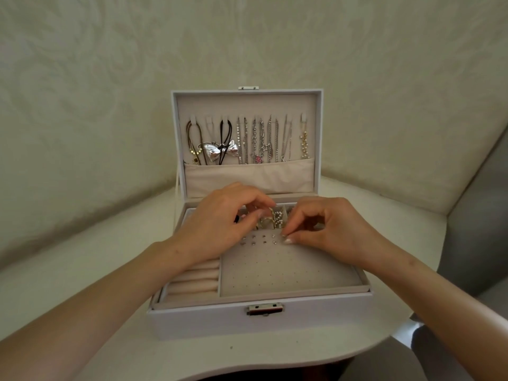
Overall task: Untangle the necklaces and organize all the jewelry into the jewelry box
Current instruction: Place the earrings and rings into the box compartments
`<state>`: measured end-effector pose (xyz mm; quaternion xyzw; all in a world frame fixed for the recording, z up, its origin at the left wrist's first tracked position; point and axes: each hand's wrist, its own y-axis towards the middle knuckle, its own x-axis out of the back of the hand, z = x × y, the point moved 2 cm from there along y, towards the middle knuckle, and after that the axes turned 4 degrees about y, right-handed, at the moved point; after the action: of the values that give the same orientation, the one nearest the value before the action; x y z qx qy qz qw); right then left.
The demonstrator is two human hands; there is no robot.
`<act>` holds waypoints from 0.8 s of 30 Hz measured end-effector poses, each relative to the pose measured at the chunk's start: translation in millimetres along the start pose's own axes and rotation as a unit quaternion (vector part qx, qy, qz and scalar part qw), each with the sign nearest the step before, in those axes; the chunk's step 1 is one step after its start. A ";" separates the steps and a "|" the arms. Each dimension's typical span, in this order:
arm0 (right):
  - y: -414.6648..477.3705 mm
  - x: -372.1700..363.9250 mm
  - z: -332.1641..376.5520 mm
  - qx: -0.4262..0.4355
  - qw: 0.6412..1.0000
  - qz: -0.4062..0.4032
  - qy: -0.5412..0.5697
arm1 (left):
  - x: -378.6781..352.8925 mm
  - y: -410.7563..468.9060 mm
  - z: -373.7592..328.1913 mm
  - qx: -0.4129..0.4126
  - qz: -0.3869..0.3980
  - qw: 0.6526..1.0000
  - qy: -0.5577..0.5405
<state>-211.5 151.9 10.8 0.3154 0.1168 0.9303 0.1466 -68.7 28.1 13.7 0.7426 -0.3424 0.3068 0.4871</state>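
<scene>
A white jewelry box stands open on the table, lid upright. Several necklaces hang from hooks inside the lid above a fabric pocket. A beige earring panel holds several small studs along its far rows. My right hand pinches a small stud earring at the panel's far right corner. My left hand hovers over the rear compartments, fingertips curled at a pile of beaded and gold jewelry; whether it holds a piece is unclear.
Ring rolls fill the box's front left section. A metal clasp sits on the front wall. The box rests on a cream table against a patterned wall. A grey chair stands at the right.
</scene>
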 end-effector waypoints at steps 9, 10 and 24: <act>-4.3 3.6 -7.0 0.047 0.993 -0.055 0.098 | -2.4 0.9 -2.1 -0.011 0.011 1.000 -0.013; -3.6 4.3 -8.3 0.045 0.992 -0.060 0.102 | -2.9 0.6 -2.0 -0.010 0.017 1.000 -0.020; 0.4 4.3 -6.2 0.039 0.995 -0.031 0.089 | -7.3 -0.9 2.6 -0.052 0.061 0.997 0.002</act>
<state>-218.7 152.2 8.5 0.2327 0.1753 0.9445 0.1521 -71.8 27.4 6.6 0.6938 -0.4012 0.3191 0.5059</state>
